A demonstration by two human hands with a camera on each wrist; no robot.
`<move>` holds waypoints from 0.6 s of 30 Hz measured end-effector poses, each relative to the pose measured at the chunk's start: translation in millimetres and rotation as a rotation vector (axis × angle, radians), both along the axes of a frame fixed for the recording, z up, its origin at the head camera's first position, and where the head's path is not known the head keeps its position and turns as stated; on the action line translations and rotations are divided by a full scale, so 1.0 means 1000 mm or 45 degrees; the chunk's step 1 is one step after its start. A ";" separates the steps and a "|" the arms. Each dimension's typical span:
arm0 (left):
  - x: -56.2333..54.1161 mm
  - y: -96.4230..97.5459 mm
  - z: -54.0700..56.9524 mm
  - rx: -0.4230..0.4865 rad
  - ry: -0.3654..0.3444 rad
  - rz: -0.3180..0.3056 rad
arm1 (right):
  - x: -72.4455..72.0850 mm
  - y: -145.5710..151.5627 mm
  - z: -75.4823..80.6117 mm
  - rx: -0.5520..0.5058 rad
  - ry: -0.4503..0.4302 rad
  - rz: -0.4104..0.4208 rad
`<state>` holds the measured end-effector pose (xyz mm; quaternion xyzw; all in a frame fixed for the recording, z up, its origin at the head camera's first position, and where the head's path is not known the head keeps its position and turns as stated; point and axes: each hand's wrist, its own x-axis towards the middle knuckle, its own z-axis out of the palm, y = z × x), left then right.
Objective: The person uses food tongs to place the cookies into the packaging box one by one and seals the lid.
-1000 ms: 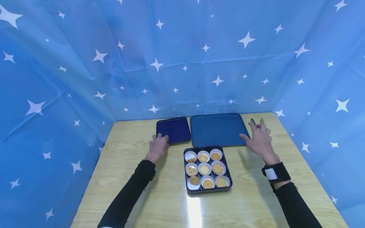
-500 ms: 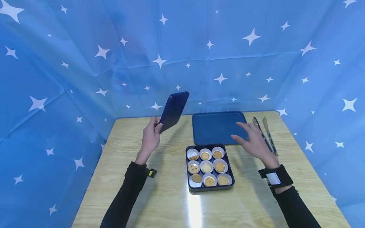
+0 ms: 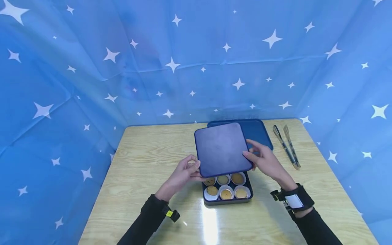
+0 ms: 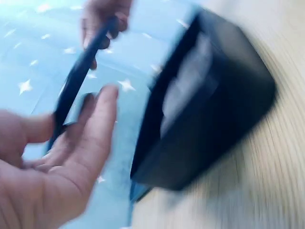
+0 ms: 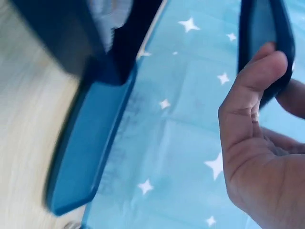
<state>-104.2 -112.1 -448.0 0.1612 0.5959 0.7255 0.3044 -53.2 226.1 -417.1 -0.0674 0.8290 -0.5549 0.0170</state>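
A square dark blue lid [image 3: 222,148] is held up above the table, tilted, between both hands. My left hand [image 3: 182,173] pinches its lower left edge, thumb on top and fingers beneath. At the right edge, my right hand [image 3: 267,160] grips it the same way. Below the lid stands a dark square box [image 3: 228,201] with cookies in white paper cups; the lid hides its back row in the head view. In the left wrist view the lid [image 4: 78,78] appears edge-on, apart from the box [image 4: 224,105]. The right wrist view shows my right fingers curled round the lid [image 5: 267,28].
A larger blue tray [image 3: 258,131] lies at the back of the wooden table [image 3: 147,149], partly behind the lid. Right of it lie tongs [image 3: 286,146] with patterned handles. A blue cloth with white stars [image 3: 196,68] hangs behind and beside the table.
The left hand lifted the lid from the back left of the table and carried it right, over the box. My right hand came in from beside the blue tray and took its right edge.
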 end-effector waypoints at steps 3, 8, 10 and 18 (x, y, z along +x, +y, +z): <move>0.010 -0.002 -0.007 -0.322 0.186 -0.105 | 0.008 0.004 -0.009 0.066 -0.096 -0.003; 0.023 -0.005 -0.016 -0.638 0.266 -0.268 | 0.021 0.008 -0.028 0.163 -0.291 0.105; 0.025 -0.005 -0.018 -0.677 0.263 -0.294 | 0.025 0.007 -0.035 0.215 -0.323 0.137; 0.027 -0.004 -0.020 -0.730 0.331 -0.298 | 0.034 0.003 -0.045 0.268 -0.365 0.150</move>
